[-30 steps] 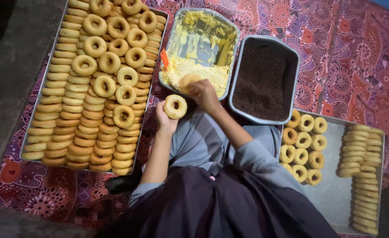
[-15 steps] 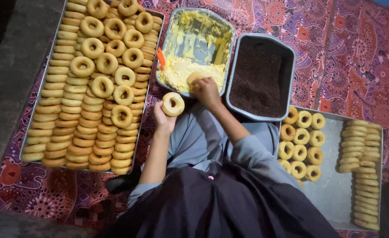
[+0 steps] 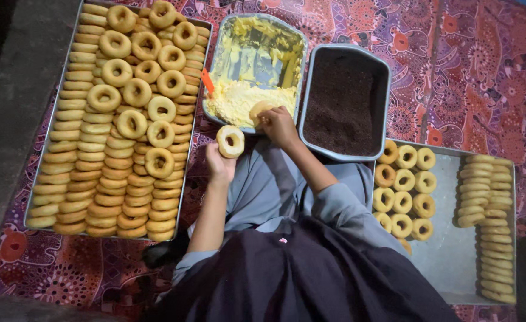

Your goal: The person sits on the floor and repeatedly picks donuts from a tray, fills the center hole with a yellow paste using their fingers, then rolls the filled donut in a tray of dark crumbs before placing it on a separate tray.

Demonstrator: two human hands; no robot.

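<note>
Head view: left hand [image 3: 220, 166] gripped a doughnut [image 3: 230, 141]; at two o'clock, right hand [image 3: 278, 124] pinched another [image 3: 259, 111] in cream [image 3: 242, 98]. Loose fingers might have dropped either.

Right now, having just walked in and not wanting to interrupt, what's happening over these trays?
A seated person holds a ring-shaped cookie up in the left hand. The right hand presses another piece into yellow cream in a metal tray. Beside it is a tray of dark crumbs. A big tray on the left is packed with rings; a tray on the right holds fewer.
</note>
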